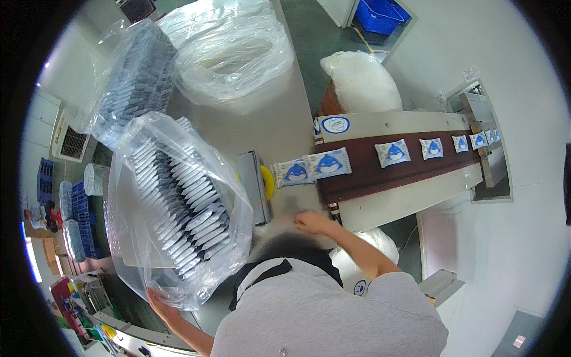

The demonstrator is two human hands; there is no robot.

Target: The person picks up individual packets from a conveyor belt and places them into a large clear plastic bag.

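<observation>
My left hand [159, 300] is at the near lower edge of a large clear plastic bag [235, 184], its fingers closed on the film. Inside the bag, small packets [181, 205] stand tightly stacked in two long rows. My right hand [313, 223] is curled closed in front of my body, over the near part of the table [285, 125], with nothing visible in it. Beyond it, two white-and-blue pillow packets [328, 163] overlap at the conveyor's end. A grey block-like tool [254, 187] and a yellow ring [267, 182] stand between the bag and these packets.
A dark red conveyor belt [357, 182] carries several spaced packets [392, 153] from a wall opening on the right. A second filled bag [134, 77] and loose clear bags [235, 59] are at the far left. A white sack [363, 80] stands behind the conveyor.
</observation>
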